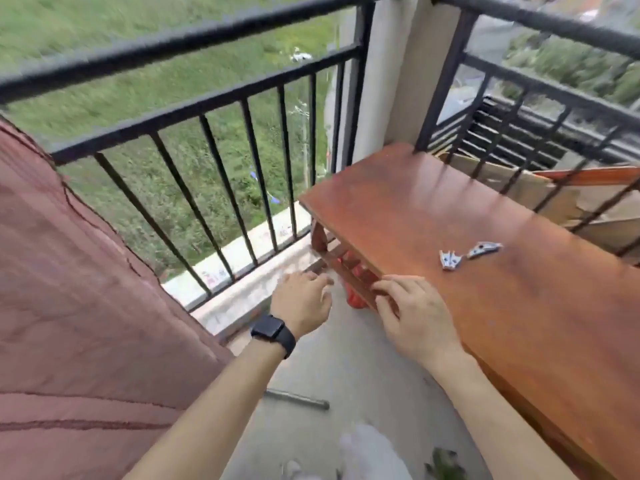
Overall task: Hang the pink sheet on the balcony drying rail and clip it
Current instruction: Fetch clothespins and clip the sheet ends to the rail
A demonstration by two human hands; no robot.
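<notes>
The pink sheet (79, 289) hangs over the black balcony rail (180, 46) at the left and drapes down inside. Two small metal clips (450, 259) lie side by side on the brown wooden table (485, 323) at the right, the second clip (483, 249) a little farther back. My left hand (301, 304), a black watch on its wrist, hovers with fingers apart over the floor near the table's near corner, holding nothing. My right hand (408, 313) rests with its fingers on the table's front edge, left of the clips, nothing in it.
A pale pillar (391, 74) divides the railing. Cardboard (526, 188) and a slatted unit (512, 136) stand behind the table. Something red (356, 301) sits under the table. A metal rod (298, 399) lies on the concrete floor.
</notes>
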